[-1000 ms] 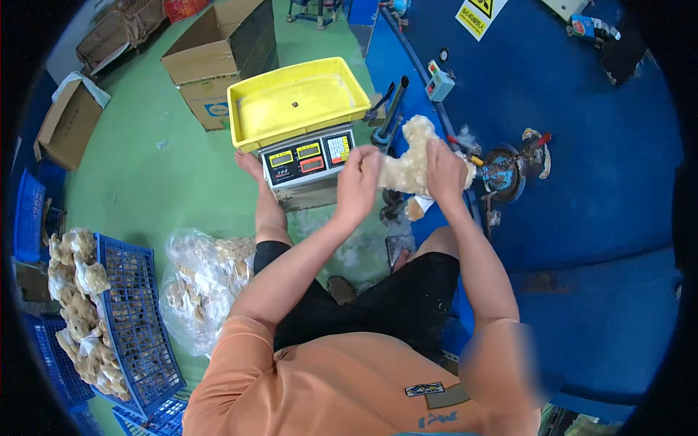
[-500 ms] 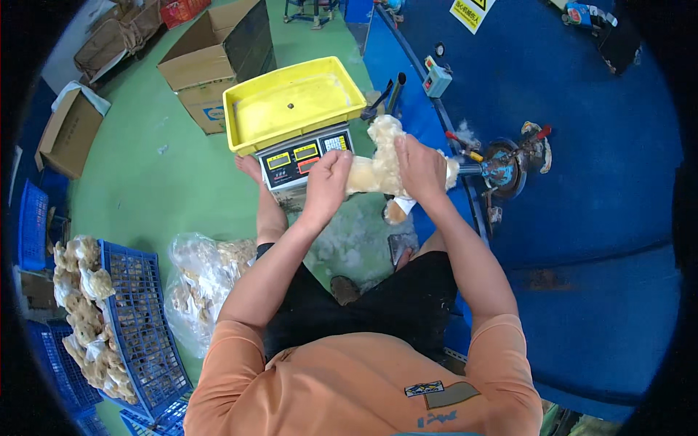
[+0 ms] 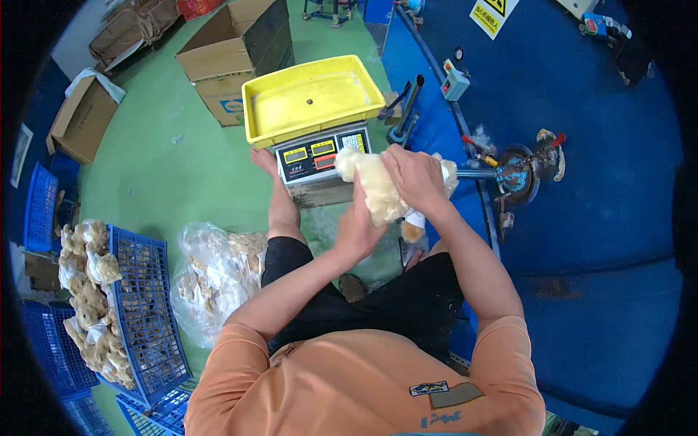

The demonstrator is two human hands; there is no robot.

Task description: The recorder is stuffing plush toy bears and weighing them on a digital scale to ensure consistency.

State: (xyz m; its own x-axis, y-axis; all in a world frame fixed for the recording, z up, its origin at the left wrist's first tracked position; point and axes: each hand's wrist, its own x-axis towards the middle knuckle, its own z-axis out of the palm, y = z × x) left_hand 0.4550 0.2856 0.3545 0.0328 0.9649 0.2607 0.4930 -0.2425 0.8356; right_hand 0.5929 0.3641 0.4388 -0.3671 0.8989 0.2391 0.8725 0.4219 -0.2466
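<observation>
A cream plush toy (image 3: 379,195) is held in front of me, its right end at a metal pipe (image 3: 478,174) that sticks out from the blue machine. My right hand (image 3: 413,178) grips the toy from above, close to the pipe. From the lower left, my left hand (image 3: 358,224) is closed around the toy's other side, with some fingers hidden beneath it. A white piece of cloth and a brown tuft (image 3: 413,231) hang below the toy. Whether the pipe's tip sits inside the plush is hidden.
A yellow tray (image 3: 313,131) rests on a digital scale (image 3: 320,190) ahead. Blue crates (image 3: 149,312) with tan plush pieces (image 3: 91,305) and a clear bag of plush (image 3: 211,283) stand left. Cardboard boxes (image 3: 218,91) are farther back; a control box (image 3: 455,85) is on the machine.
My left hand has moved from the toy's outstretched left part down and right to its underside. The toy has turned and looks bunched up; my right hand stays on it near the pipe.
</observation>
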